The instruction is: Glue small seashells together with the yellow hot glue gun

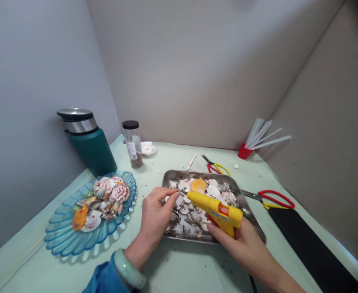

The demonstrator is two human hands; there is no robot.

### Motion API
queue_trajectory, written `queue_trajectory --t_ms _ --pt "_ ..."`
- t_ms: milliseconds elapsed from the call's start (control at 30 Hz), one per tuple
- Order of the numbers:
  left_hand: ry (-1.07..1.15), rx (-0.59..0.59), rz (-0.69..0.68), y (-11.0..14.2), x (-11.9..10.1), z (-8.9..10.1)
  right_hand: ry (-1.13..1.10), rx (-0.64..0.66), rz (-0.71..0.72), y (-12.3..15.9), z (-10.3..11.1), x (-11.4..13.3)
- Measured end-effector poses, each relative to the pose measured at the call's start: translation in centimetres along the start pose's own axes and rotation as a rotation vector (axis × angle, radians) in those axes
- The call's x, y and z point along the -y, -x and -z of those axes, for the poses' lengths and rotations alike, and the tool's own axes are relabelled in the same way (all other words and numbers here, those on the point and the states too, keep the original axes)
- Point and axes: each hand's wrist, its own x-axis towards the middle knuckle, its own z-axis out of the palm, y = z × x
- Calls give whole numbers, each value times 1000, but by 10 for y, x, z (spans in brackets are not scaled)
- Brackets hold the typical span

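My right hand (242, 240) is wrapped round the handle of a yellow glue gun (212, 205), its nozzle pointing left. Thumb and fingertips of my left hand (157, 207) are pinched together just at the nozzle tip, on a small piece too tiny to name. Both hands are over a metal tray (260, 226) holding white shells (213, 190), an orange shell (198, 186) and small dark metal pieces (175, 219). The gun and my hands hide part of the tray's contents.
A blue scalloped plate (56, 230) of shells lies left, before a teal bottle (91, 148) and a clear jar (137, 146). Behind the tray are a marker (192, 161) and pliers (218, 167). Scissors (276, 199), a black slab (307, 244) and glue sticks (260, 134) in a red cup (245, 151) are right.
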Motion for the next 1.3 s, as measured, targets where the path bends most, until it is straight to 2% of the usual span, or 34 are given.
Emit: queue_trajectory --t_ms 267,467,767,933,1300 --pt "6 -7 -29 0 0 -1 -11 0 33 -1 -1 0" --pt "9 -11 -17 0 1 -1 3 -39 5 -3 0 -1" --pt "28 -3 7 1 0 -1 13 -31 -10 -2 -2 -4" --pt "44 5 88 0 -1 0 49 -65 2 -2 -2 -4" --pt "109 40 232 -1 -5 -1 27 -33 2 -1 -2 -2"
